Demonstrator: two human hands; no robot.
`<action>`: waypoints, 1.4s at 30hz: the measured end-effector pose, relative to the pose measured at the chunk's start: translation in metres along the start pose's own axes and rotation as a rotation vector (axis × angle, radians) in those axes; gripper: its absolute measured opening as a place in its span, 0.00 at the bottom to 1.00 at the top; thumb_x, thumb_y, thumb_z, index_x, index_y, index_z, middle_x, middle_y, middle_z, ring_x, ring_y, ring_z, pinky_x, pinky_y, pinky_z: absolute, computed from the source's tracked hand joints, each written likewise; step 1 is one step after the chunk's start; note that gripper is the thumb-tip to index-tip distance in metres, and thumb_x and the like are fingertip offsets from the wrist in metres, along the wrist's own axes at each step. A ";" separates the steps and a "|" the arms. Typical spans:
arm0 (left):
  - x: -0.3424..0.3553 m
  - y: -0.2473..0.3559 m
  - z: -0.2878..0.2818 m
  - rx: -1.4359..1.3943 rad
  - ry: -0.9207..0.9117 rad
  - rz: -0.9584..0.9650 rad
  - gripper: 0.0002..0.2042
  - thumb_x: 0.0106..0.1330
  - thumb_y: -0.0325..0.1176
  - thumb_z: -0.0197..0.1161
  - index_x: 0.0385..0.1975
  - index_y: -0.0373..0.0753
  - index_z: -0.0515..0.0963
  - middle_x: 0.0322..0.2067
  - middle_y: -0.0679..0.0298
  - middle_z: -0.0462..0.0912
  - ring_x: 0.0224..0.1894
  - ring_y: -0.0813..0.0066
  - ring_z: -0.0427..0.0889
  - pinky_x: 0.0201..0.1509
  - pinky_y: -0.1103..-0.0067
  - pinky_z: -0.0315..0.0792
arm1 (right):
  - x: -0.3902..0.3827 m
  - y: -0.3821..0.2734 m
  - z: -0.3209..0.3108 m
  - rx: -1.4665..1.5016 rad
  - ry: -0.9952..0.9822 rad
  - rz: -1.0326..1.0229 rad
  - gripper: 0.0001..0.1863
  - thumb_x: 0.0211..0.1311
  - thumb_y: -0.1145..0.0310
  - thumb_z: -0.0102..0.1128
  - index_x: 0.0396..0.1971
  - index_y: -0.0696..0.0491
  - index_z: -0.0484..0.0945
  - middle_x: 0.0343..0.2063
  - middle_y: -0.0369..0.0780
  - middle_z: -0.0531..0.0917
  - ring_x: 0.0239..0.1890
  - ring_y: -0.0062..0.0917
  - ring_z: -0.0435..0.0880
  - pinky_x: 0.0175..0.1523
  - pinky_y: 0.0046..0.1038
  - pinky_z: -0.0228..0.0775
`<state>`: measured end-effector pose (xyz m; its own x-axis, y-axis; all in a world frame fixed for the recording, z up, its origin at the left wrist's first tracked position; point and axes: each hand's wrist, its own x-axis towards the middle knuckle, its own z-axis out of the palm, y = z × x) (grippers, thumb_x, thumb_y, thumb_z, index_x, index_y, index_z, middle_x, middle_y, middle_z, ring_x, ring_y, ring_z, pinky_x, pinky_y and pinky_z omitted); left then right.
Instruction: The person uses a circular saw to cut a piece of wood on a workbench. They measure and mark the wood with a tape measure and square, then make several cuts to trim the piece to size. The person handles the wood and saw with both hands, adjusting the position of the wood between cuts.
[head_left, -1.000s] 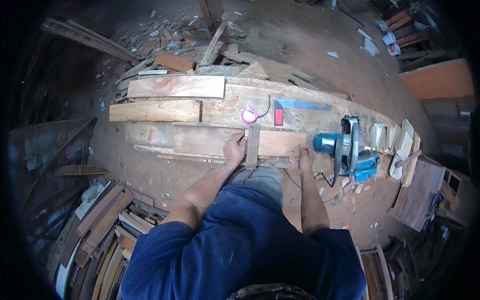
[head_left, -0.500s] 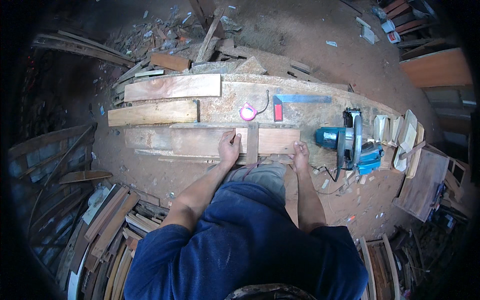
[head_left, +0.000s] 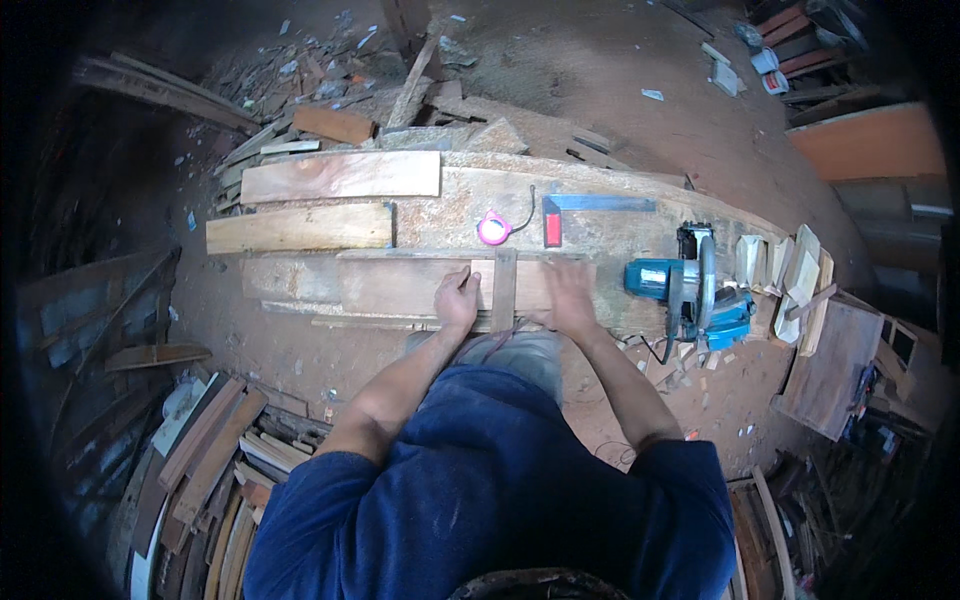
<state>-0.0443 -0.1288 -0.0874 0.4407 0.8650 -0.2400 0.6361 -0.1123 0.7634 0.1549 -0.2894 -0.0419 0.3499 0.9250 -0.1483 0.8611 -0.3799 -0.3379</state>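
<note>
A reddish-tan board (head_left: 533, 282) lies lengthwise on the rough wooden workbench (head_left: 676, 215), crossed by a darker narrow wood strip (head_left: 505, 288). My left hand (head_left: 458, 300) grips the board just left of the strip, fingers curled. My right hand (head_left: 570, 295) is over the board right of the strip, fingers smeared by motion. Beyond them lie a pink tape measure (head_left: 493, 227) and a metal square (head_left: 604, 203) with a red-marked handle. A teal circular saw (head_left: 655, 280) stands at the right.
Two pale planks (head_left: 340, 175) lie at the bench's back left. Small offcuts (head_left: 805, 275) cluster beyond the saw. Lumber is stacked at lower left (head_left: 220, 450) and lower right (head_left: 765, 530). Scrap wood (head_left: 335, 125) litters the ground behind the bench.
My right hand has left the board's right end and moved leftward toward the crosswise strip, now blurred. My left hand has shifted slightly left and stays on the board.
</note>
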 end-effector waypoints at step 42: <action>0.008 0.000 0.005 0.012 -0.023 0.015 0.14 0.65 0.42 0.70 0.44 0.41 0.88 0.34 0.55 0.86 0.37 0.57 0.86 0.44 0.68 0.77 | 0.036 0.011 -0.021 0.020 -0.309 -0.189 0.63 0.37 0.51 0.81 0.75 0.52 0.55 0.70 0.47 0.65 0.71 0.43 0.64 0.76 0.47 0.50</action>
<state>-0.0379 -0.1243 -0.0922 0.4646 0.8518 -0.2419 0.6367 -0.1316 0.7598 0.1842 -0.2603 -0.0317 0.0550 0.9334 -0.3545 0.8914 -0.2058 -0.4037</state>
